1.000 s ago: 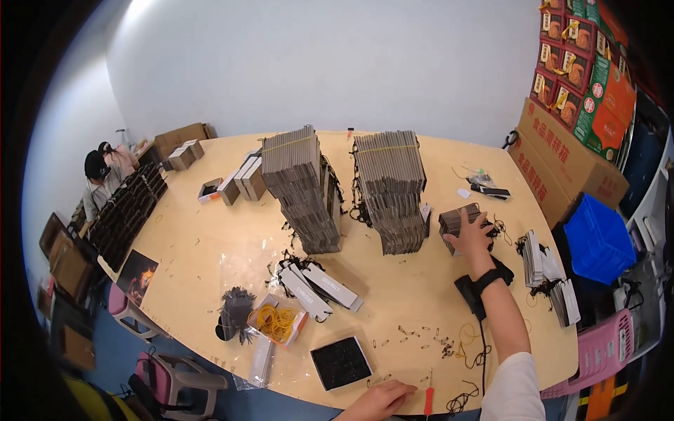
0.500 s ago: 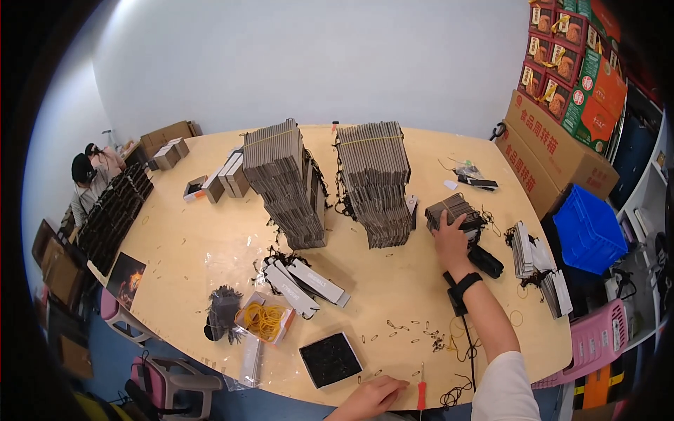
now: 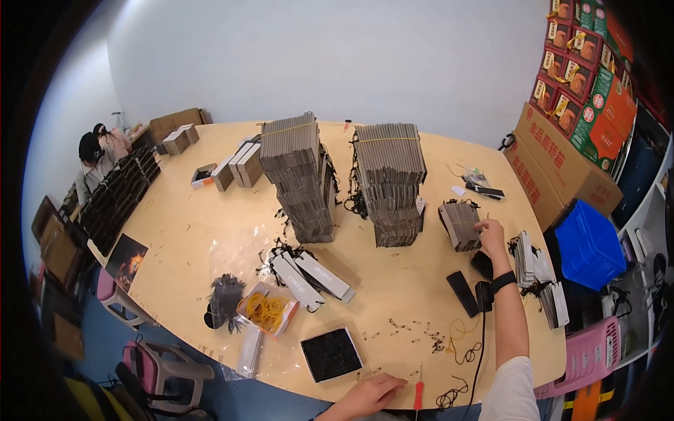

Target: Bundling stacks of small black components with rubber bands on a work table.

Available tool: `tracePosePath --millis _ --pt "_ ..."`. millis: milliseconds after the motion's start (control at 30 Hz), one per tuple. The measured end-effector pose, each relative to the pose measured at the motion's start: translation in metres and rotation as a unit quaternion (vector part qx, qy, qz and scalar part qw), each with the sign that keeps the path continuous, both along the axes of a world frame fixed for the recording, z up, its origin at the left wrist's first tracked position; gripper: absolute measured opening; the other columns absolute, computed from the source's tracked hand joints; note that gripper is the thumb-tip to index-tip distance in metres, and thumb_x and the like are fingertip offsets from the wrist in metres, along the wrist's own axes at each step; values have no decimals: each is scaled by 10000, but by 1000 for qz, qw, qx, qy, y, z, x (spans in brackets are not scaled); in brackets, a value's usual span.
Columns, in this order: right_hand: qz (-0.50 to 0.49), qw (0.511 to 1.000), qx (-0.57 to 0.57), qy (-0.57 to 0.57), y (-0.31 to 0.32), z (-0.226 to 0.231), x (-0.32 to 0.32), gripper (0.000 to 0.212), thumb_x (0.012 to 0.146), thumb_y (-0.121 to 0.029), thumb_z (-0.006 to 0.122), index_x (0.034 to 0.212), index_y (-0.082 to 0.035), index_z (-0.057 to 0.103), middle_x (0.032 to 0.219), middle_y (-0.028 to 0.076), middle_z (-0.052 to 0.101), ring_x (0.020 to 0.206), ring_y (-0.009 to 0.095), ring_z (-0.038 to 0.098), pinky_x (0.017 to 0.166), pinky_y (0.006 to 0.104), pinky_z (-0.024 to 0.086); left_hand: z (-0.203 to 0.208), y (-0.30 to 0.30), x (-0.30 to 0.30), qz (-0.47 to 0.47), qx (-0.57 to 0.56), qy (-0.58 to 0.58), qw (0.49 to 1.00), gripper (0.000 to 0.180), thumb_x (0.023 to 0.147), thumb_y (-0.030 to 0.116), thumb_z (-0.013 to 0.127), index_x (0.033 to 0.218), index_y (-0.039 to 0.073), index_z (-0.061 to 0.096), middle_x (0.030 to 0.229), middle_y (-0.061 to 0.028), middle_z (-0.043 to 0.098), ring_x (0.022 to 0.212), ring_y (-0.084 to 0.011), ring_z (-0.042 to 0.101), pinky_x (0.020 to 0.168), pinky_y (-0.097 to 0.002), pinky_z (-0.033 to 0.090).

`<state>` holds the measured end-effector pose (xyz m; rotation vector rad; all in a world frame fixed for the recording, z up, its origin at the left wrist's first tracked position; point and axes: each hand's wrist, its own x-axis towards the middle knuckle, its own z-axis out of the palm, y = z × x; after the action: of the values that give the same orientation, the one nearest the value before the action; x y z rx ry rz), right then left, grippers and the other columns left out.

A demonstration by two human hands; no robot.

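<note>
A: Left side?
B: Shallow box [image 3: 340, 375], left of the left hand [image 3: 372, 393]. Hand loosely curled on table [image 3: 393, 295], nothing seen in it. Screwdriver [image 3: 418, 397] just right.
A: Other hand?
B: Grey bundle [image 3: 460, 226] just left of right hand [image 3: 493, 237]. Fingers bent at its edge; grip unclear.

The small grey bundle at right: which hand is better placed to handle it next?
Probably the right hand: it is at the right side of the small grey bundle; the left hand lies by the near edge of the table.
</note>
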<state>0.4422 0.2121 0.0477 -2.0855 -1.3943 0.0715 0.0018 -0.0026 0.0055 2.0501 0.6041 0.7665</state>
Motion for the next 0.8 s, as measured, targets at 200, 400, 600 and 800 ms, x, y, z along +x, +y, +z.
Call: tracePosePath --millis 200,400,600,800 --pt "-64 989 -56 125 24 -17 10 717 818 -477 681 1313 16 517 1172 312 619 1128 388 608 940 392 482 1 2 0 -5 -16 5 1000 202 825 31 625 1023 34 663 900 -166 647 878 -357 618 770 -440 485" --pt "-132 950 -282 -36 29 22 -57 1220 648 -626 779 1550 -141 117 1498 370 210 1312 531 369 979 645 382 2 1 -2 -17 -14 26 999 193 828 37 626 1016 38 668 927 -157 661 894 -352 625 798 -422 495" --pt "-147 952 -269 -10 37 14 -46 1208 632 -478 825 1563 -213 103 1413 290 366 1253 464 441 952 640 393 2 2 2 -13 -5 23 1000 178 845 70 637 1017 40 670 937 -158 660 904 -346 627 791 -423 500" --pt "-147 941 -306 6 42 25 -47 1230 609 -442 841 1566 -253 91 1463 282 334 1303 452 406 1001 639 343 0 3 0 -9 3 -10 1000 163 843 75 642 996 28 672 913 -163 659 886 -346 631 779 -423 503"
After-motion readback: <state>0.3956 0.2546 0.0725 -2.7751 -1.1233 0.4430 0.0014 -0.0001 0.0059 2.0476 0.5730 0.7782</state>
